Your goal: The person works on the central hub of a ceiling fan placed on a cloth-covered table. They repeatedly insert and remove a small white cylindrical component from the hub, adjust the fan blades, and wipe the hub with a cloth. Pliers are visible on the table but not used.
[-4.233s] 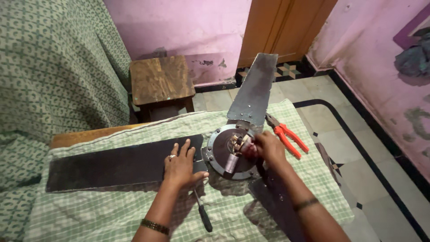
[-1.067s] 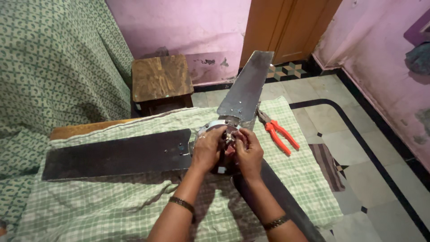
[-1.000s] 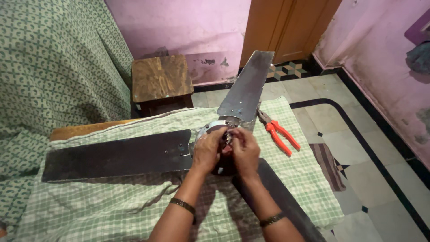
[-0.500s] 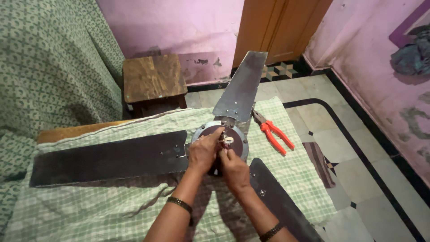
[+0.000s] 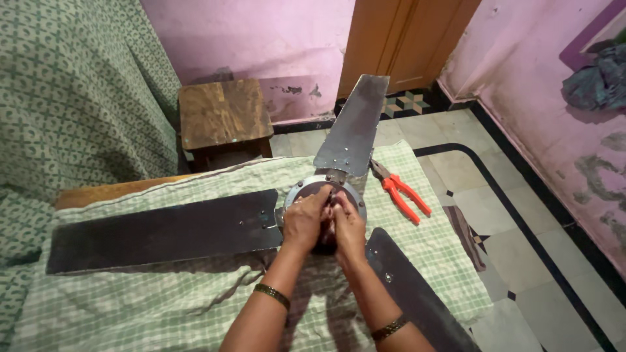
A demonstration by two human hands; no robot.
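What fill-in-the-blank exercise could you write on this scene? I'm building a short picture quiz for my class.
1. Both hands, left hand and right hand, meet on the round hub of a ceiling fan with ____ blades.
2. The pliers beside the hub have ____ handles.
3. The fan lies on a green checked ____.
4. Against the far wall stands a low wooden ____.

Missing words: three; orange; cloth; stool
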